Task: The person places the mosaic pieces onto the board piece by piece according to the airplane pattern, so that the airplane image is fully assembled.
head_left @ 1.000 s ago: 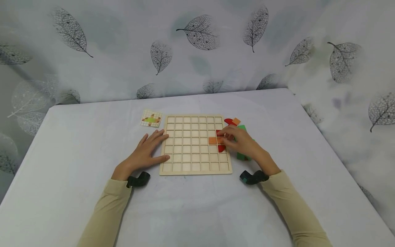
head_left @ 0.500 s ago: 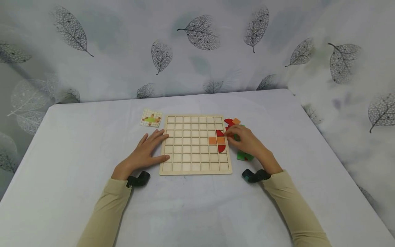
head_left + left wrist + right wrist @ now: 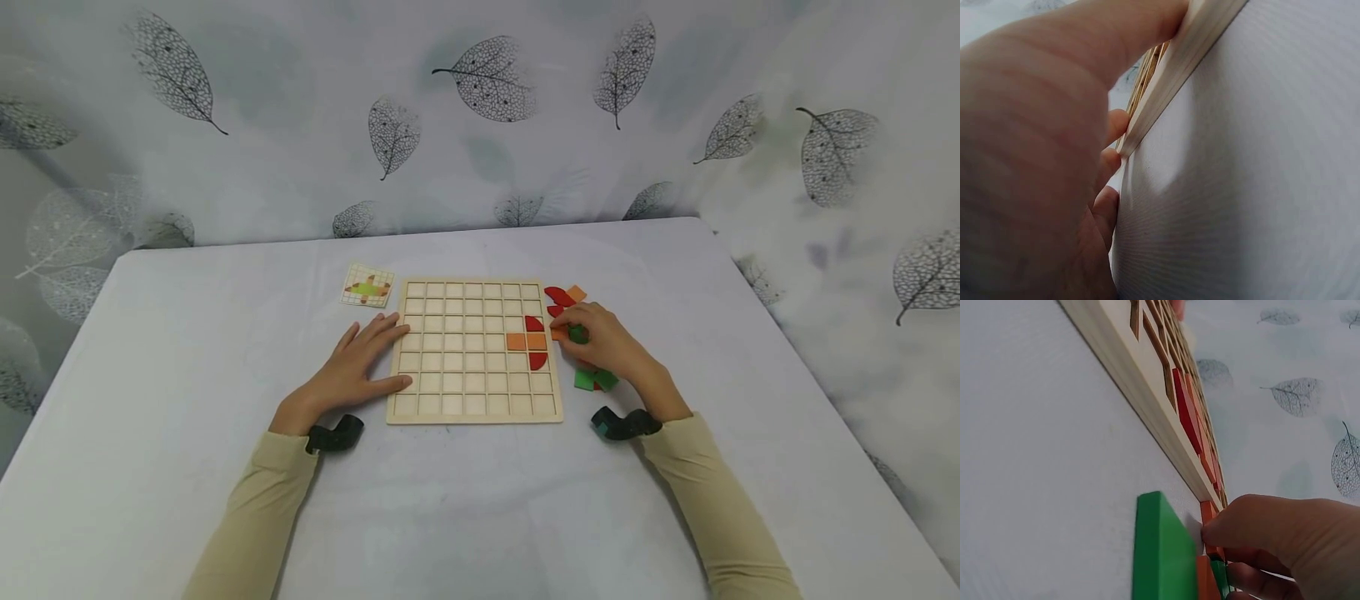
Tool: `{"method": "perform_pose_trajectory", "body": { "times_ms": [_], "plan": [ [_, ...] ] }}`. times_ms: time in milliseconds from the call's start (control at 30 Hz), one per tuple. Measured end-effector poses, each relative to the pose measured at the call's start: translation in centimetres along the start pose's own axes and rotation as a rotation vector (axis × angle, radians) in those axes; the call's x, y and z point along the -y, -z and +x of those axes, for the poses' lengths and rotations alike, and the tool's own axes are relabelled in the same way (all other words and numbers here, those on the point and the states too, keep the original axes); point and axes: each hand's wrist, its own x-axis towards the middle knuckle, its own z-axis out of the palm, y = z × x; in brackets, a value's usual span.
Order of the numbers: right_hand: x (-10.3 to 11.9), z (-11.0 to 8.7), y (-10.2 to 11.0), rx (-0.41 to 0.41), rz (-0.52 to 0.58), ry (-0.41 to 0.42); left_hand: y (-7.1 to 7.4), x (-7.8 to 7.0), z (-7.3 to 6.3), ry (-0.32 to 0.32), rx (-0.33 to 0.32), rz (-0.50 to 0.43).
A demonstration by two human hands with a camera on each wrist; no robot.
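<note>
A wooden grid board (image 3: 453,385) lies flat on the white table. At its right side, two orange square tiles (image 3: 516,342) sit in neighbouring cells, with a red quarter-round tile (image 3: 537,361) below and another red quarter-round tile (image 3: 533,323) above. My left hand (image 3: 345,371) rests spread along the board's left edge, its thumb (image 3: 1147,25) against the rim in the left wrist view. Just off the right edge, my right hand (image 3: 603,340) pinches an orange tile (image 3: 1207,512) between thumb and fingers, beside a green tile (image 3: 1163,550) in the right wrist view.
Around the right hand lie loose pieces: red tiles (image 3: 557,295) and an orange tile (image 3: 577,292) behind it, green tiles (image 3: 585,379) in front. A picture card (image 3: 367,286) with a coloured pattern lies beyond the board's upper left corner. A leaf-print cloth (image 3: 300,125) hangs behind the table.
My right hand has moved right, off the board's tiles to the loose pieces, and now pinches an orange tile there. The left hand stays in place.
</note>
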Motion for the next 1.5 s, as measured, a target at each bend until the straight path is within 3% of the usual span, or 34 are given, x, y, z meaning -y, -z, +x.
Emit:
{"method": "perform_pose_trajectory", "body": {
  "times_ms": [1100,1500],
  "plan": [
    [0.7,-0.1,0.5,-0.034,0.041,0.068,0.2,0.0,0.1,0.015,0.018,0.003],
    [1.6,0.0,-0.3,-0.039,0.065,0.153,0.1,0.0,0.0,0.014,0.013,0.0]
  ]
}}
